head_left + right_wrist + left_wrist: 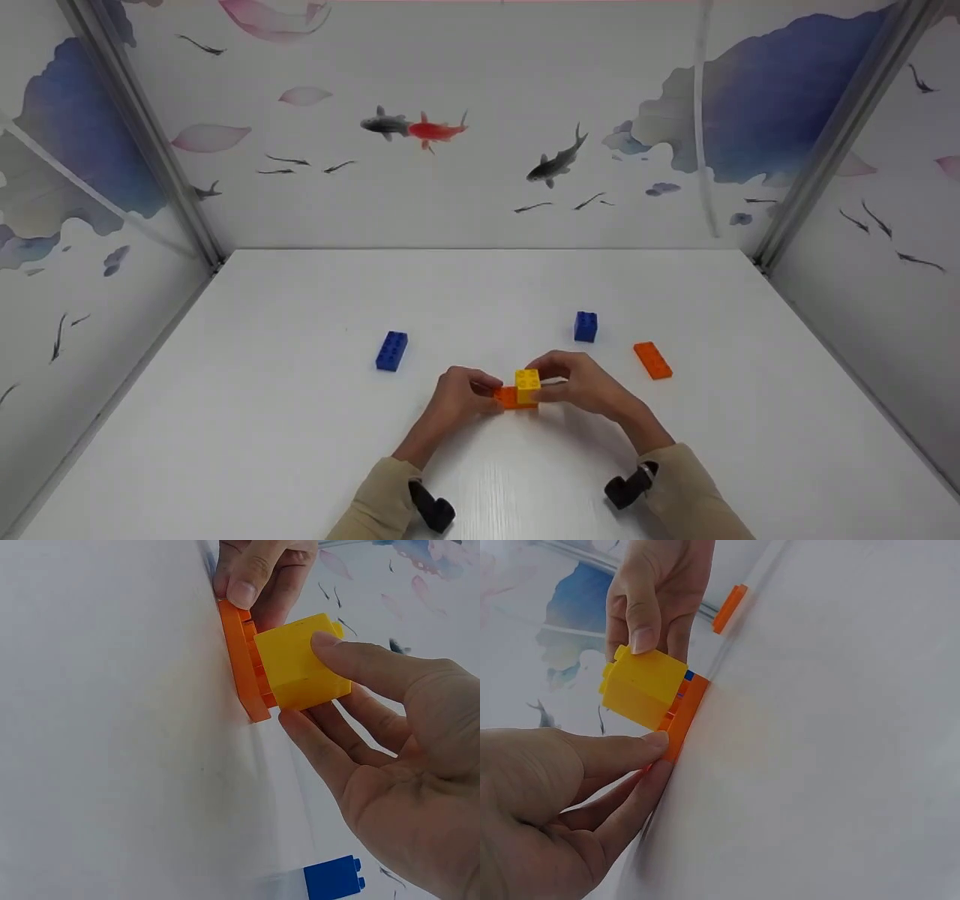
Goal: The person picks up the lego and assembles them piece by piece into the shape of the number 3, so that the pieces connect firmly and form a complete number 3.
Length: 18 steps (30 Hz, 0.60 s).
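Observation:
My left hand pinches one end of a flat orange toy brick lying on the white table. In my right hand is a yellow toy brick, held between thumb and fingers. The yellow brick is over the other end of the orange one, its bottom right at the studs. In the right wrist view it leans at a slight angle to the orange brick, and several orange studs show along the joint. From the head view, the yellow brick covers the right part of the orange brick.
A long blue brick lies to the left on the table. Further back on the right stands a smaller blue brick, with another flat orange brick beyond it. Patterned panels enclose the table's back and sides.

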Each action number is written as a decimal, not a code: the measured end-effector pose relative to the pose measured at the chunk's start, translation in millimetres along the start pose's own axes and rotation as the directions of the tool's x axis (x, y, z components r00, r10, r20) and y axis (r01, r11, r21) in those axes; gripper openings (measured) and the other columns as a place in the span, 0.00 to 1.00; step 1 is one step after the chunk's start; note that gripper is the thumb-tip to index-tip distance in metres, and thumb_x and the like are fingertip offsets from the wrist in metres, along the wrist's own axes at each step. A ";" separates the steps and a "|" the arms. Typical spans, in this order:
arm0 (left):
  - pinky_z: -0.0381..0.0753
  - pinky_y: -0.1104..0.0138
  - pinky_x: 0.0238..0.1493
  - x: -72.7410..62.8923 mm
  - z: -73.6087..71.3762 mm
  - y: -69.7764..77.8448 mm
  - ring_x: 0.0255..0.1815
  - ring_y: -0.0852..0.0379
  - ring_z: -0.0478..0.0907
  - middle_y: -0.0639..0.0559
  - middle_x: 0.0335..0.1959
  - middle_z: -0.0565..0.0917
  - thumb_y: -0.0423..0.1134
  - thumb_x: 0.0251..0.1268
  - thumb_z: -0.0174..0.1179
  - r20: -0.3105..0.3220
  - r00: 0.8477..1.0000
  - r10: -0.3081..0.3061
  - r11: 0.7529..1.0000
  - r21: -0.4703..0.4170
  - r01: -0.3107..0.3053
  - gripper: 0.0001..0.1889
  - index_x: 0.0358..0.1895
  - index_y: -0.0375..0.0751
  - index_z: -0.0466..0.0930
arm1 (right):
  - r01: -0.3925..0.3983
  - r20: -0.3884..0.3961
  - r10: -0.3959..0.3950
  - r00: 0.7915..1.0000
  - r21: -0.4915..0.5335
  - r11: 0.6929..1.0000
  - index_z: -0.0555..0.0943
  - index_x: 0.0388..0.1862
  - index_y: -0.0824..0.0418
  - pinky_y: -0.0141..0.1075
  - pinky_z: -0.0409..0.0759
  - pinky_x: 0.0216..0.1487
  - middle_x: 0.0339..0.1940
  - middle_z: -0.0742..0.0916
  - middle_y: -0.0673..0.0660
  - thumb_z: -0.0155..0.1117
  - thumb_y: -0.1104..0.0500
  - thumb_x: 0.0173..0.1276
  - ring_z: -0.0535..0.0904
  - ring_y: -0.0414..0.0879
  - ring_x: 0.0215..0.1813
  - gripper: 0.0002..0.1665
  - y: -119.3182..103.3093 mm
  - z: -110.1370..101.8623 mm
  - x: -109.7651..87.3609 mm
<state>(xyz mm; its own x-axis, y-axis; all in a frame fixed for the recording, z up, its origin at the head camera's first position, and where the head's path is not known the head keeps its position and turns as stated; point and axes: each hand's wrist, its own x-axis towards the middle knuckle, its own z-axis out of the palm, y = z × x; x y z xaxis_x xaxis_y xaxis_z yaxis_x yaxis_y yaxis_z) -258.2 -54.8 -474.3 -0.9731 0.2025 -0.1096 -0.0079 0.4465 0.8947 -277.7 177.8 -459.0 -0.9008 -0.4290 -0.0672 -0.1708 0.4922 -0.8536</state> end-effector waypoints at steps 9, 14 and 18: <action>0.85 0.61 0.57 -1.5 -1.9 0.9 0.46 0.53 0.83 0.46 0.47 0.87 0.27 0.60 0.68 0.004 1.000 -0.001 1.000 0.021 0.000 0.14 0.49 0.40 0.88 | 0.032 0.008 -0.032 0.999 0.004 0.999 0.83 0.55 0.54 0.44 0.81 0.64 0.54 0.86 0.55 0.71 0.56 0.66 0.82 0.51 0.59 0.19 2.7 1.0 0.6; 0.85 0.61 0.57 -0.7 -2.0 0.1 0.47 0.53 0.82 0.46 0.47 0.87 0.27 0.60 0.68 -0.007 1.000 -0.008 1.000 0.018 0.008 0.13 0.48 0.40 0.88 | 0.054 0.005 -0.054 0.999 -0.015 0.998 0.84 0.52 0.55 0.44 0.82 0.64 0.53 0.87 0.56 0.72 0.58 0.65 0.83 0.51 0.57 0.17 4.0 1.0 2.2; 0.85 0.61 0.57 -0.4 -1.1 -1.6 0.47 0.54 0.82 0.46 0.47 0.87 0.28 0.60 0.68 -0.007 1.000 -0.009 1.000 0.008 0.010 0.13 0.48 0.41 0.88 | 0.062 0.003 -0.062 0.998 -0.017 0.998 0.83 0.50 0.56 0.45 0.81 0.64 0.53 0.87 0.56 0.72 0.61 0.64 0.83 0.51 0.57 0.15 3.8 1.7 2.3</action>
<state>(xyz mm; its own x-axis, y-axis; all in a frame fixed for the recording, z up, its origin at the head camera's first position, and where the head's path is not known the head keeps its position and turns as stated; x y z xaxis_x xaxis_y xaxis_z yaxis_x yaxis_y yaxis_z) -258.1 -56.5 -475.2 -0.9745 0.1925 -0.1152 -0.0154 0.4550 0.8903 -279.8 177.5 -463.3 -0.8872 -0.4612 -0.0156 -0.2334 0.4777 -0.8470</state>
